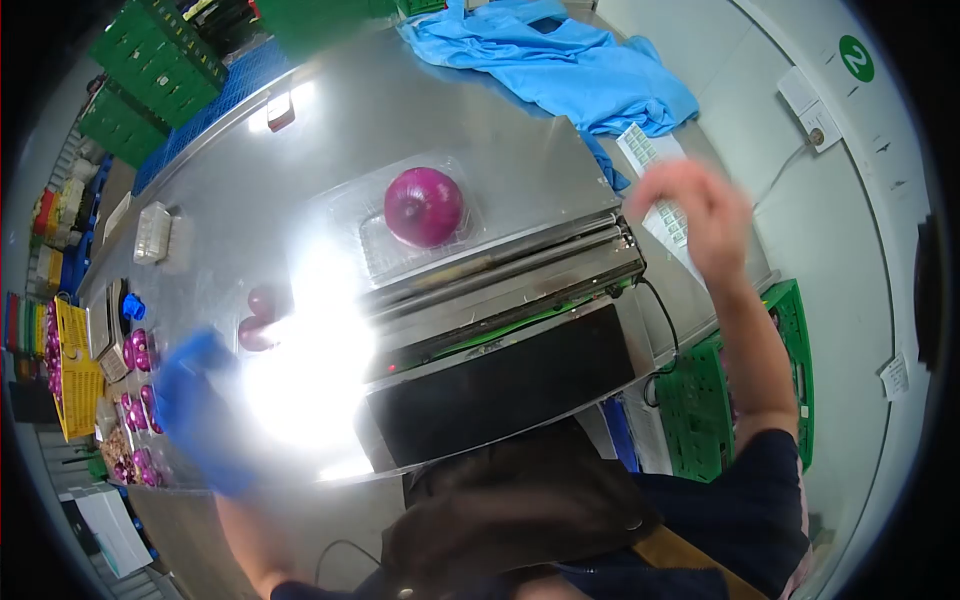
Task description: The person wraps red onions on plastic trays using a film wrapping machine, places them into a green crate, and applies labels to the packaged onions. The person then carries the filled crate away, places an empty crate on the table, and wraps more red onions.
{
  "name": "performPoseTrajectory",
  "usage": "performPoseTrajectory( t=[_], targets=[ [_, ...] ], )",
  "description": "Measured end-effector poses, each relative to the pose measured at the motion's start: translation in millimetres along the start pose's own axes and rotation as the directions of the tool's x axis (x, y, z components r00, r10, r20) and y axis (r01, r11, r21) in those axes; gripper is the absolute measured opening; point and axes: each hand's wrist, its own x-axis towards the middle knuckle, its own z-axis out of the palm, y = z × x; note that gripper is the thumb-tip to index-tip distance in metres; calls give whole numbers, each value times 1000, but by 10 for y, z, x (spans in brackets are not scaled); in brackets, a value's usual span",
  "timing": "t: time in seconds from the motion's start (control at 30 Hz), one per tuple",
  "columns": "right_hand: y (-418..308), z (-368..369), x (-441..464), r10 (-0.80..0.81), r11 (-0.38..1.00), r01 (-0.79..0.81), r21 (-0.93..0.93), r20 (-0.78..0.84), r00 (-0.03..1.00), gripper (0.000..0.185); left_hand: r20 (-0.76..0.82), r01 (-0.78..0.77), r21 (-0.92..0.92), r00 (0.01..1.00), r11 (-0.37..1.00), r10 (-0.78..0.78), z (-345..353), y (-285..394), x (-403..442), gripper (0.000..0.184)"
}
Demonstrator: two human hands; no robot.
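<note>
Blur hides whether my right grip (708,212), by the label sheet (638,148), or my blue-gloved left grip (203,405) pinches anything; light edge contact should handle that sheet cleanest.

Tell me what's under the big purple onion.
Clear plastic spreads out around the purple onion, over the metal tabletop. The spot directly beneath is covered by the onion itself, so what it touches there cannot be seen.

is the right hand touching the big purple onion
No, the big purple onion sits on clear plastic on the metal table, well apart from the right hand.
</note>
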Motion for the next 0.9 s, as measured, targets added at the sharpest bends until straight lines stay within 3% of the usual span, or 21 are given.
performPoseTrajectory(
  t=[0.03,0.1,0.13,0.17,0.23,0.27,0.33,0.4,0.43,0.47,0.5,0.53,0.6,0.67,0.7,0.77,0.8,0.83,0.87,0.9],
  targets=[
    [17,125,267,-68,997,74,18,-205,976,22,-160,-36,123,986,992,55,66,12,284,30],
    [389,396,855,-311,940,331,84,-192,931,41,-216,-82,-153,975,985,48,555,62,784,32],
    [728,611,1092,-338,923,311,-227,-89,937,49,-60,-171,-3,983,985,171,686,-202,988,34],
    [1074,854,1193,-332,805,292,-517,16,943,58,25,23,-165,1000,986,-20,987,-235,1034,42],
    [1420,1267,1038,59,838,86,-539,246,968,63,251,153,-61,959,986,-133,1311,-986,1035,43],
    [1406,1258,1013,134,850,64,-523,332,934,62,353,208,0,915,978,-194,1401,-1350,1026,45],
    [1388,1237,903,277,868,8,-496,498,822,61,566,121,300,776,946,-279,1236,-1478,867,60],
    [974,1217,785,498,867,-412,-281,515,697,60,442,438,271,735,857,-515,1225,-967,670,42],
    [731,1193,705,585,778,-606,-166,541,604,60,563,535,135,651,834,-509,1090,-745,614,42],
    [584,1165,606,579,784,-603,-149,527,623,59,675,628,7,571,778,-467,973,-544,580,45],
    [467,1117,480,574,788,-601,-136,517,635,59,691,573,45,574,818,-440,952,-416,488,39],
    [334,1065,356,572,787,-605,-121,508,644,59,616,657,61,567,751,-546,889,-283,356,42],
    [-79,924,215,777,544,-775,-323,542,320,54,738,692,220,343,688,-581,701,-12,189,45],
    [-156,897,-259,677,600,-795,-93,588,443,51,709,736,219,330,640,-623,625,157,-144,47],
    [-119,892,-443,713,534,-837,-117,595,371,45,744,802,138,304,581,-595,605,160,-326,49],
    [-34,922,-789,747,486,-869,-98,563,354,47,678,850,126,302,511,-670,583,87,-681,37],
    [11,941,-924,761,467,-880,-88,546,349,48,615,901,162,227,403,-755,613,113,-781,32],
    [52,979,-1045,799,495,-852,-168,474,370,42,608,881,75,331,467,-721,681,60,-924,28],
    [184,1041,-1202,745,647,-741,-181,359,563,41,540,790,235,377,565,-752,732,-44,-1010,22],
    [350,1111,-1378,639,769,-600,-221,243,730,39,453,737,222,502,639,-737,807,-84,-1118,19]
  ],
)
